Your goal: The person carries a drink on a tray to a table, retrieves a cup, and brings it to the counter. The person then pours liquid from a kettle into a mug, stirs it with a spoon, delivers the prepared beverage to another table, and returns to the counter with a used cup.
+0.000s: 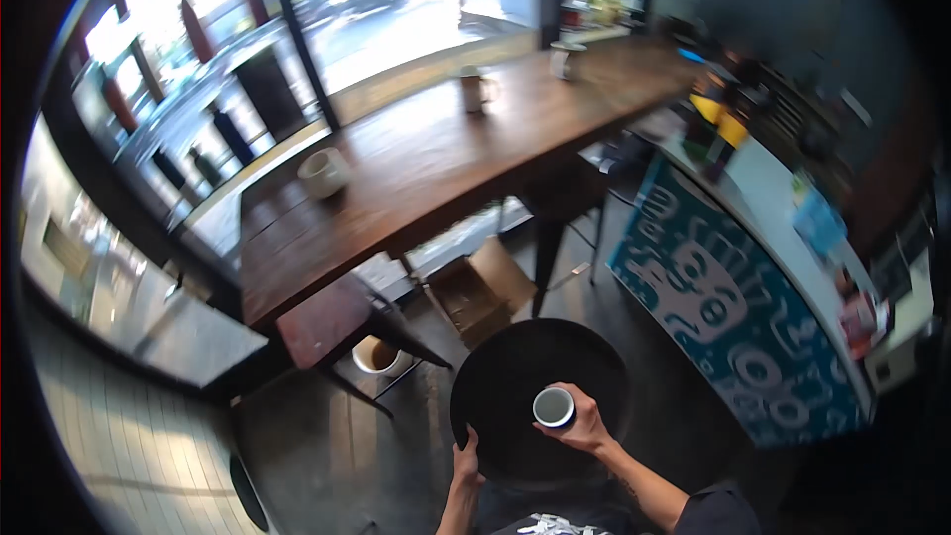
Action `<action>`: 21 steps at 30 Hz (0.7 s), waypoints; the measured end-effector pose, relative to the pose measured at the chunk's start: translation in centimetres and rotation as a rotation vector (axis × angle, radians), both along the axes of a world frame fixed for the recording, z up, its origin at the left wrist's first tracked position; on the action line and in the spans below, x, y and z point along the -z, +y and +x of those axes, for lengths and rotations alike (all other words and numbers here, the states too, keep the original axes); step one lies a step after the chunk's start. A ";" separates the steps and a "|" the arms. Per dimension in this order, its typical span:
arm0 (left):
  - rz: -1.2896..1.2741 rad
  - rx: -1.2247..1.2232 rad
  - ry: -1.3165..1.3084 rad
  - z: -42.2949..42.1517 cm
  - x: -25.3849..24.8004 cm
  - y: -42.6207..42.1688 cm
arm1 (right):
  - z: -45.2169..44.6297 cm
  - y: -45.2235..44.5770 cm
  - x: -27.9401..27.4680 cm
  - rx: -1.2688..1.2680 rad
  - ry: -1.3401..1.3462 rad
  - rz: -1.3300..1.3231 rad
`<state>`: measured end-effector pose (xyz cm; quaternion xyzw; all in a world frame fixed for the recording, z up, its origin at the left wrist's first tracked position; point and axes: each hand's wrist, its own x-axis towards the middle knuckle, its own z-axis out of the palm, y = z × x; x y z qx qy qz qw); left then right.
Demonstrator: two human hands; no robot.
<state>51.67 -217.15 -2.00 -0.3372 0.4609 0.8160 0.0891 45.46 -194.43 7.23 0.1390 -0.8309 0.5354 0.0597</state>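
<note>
A round black tray is held level in front of me at the bottom centre. My left hand grips its left rim, with the thumb over the edge. My right hand is closed around a small cup with a pale rim, above the tray's right half. Whether the cup touches the tray I cannot tell. The cup's inside looks grey-green.
A long wooden table with a pale bowl-like cup and two mugs runs along the window. Below it are stools, an open cardboard box and a bucket. A teal patterned counter stands right.
</note>
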 end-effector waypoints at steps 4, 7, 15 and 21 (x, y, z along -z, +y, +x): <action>-0.072 0.286 -0.047 0.0 -1.8 9.3 | 7.8 10.3 -2.0 0.269 0.136 0.009; 0.102 0.505 0.103 3.3 -2.9 16.3 | 15.5 16.9 -3.3 0.451 0.125 0.030; 0.098 0.836 0.006 12.6 -3.4 33.3 | 39.9 33.5 -7.3 0.871 -0.009 0.208; 0.137 1.154 0.020 15.2 -4.7 46.0 | 53.8 41.4 -5.4 1.424 -0.107 0.223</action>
